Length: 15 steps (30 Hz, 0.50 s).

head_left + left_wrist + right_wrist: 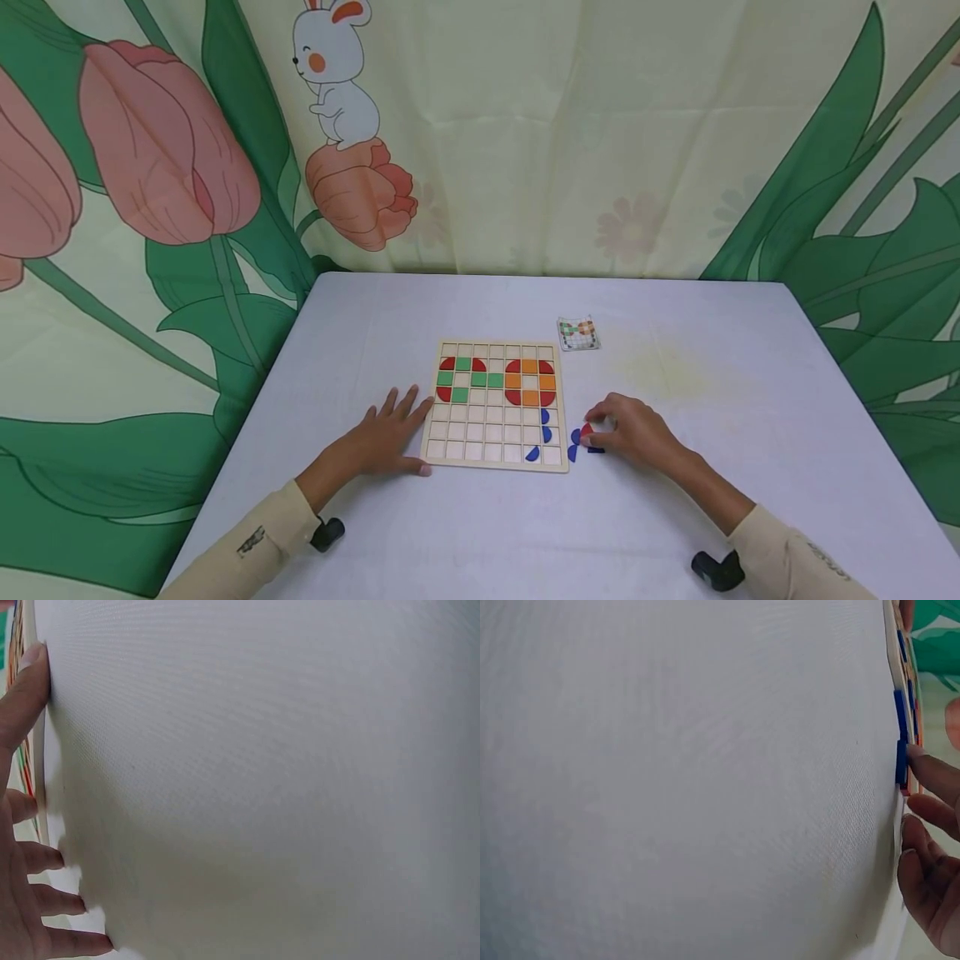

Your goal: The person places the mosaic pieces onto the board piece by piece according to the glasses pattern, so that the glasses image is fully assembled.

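Note:
A wooden grid board point(483, 437) lies on the white table. It carries a red-and-green figure point(465, 379), a red-and-orange figure point(529, 382) and three blue pieces point(545, 433) near its right edge. My left hand point(397, 421) lies flat with fingers spread against the board's left edge; the left wrist view shows the left hand point(22, 900) with its thumb on the board's edge point(22, 645). My right hand point(600, 425) is curled just right of the board, pinching a red piece point(587, 430) among loose blue pieces point(574, 446). In the right wrist view its fingertips point(930, 769) touch the blue pieces point(901, 742).
A small pattern card point(578, 333) lies behind the board to the right. A floral cloth with a rabbit point(333, 75) hangs behind the table. The table's edges point(247, 417) fall away on both sides.

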{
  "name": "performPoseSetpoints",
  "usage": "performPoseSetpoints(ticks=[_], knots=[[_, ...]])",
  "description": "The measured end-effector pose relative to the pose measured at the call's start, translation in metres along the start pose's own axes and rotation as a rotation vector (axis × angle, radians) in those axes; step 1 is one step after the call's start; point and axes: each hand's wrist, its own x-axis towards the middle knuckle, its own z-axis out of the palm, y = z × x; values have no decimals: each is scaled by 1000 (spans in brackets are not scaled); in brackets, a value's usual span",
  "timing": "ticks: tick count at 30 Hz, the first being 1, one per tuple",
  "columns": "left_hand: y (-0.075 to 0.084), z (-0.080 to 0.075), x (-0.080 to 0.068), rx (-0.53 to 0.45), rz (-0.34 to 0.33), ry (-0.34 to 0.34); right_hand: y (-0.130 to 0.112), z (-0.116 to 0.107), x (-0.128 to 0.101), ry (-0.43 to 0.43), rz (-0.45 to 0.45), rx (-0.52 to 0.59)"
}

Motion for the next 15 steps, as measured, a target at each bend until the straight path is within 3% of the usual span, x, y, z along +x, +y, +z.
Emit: performPoseSetpoints(ticks=[9,15], knots=[[0,1,1,7,1,3,0,0,-1,-9,21,57],[0,0,1,5,-2,-2,-1,1,-2,-38,-33,96]])
